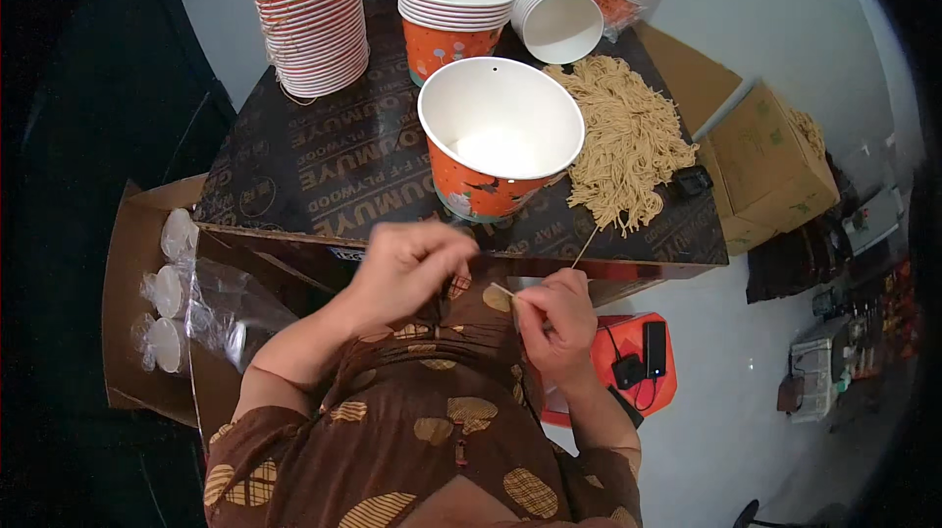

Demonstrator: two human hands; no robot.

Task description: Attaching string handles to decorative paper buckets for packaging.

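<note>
My right hand (559, 324) pinches a tan string (586, 245) just off the table's front edge. One short end sticks out past the fingertips, and the other side runs up toward the string pile (628, 140). To its left, my left hand (407, 268) is slightly blurred, with fingers curled and thumb pressed in. Whatever it may hold is hidden. Beyond both hands stands an orange paper bucket (481, 189), tilted slightly toward me, with a white inside and small holes near its rim. Neither hand touches the bucket.
Behind it are a short bucket stack (456, 42), a tall upside-down stack (309, 32) and buckets on their side (559, 23). The table (285, 170) is dark printed plywood. Left is a carton (147, 381) of wrapped white items; right, a cardboard box (770, 170) and an orange stool (662, 332).
</note>
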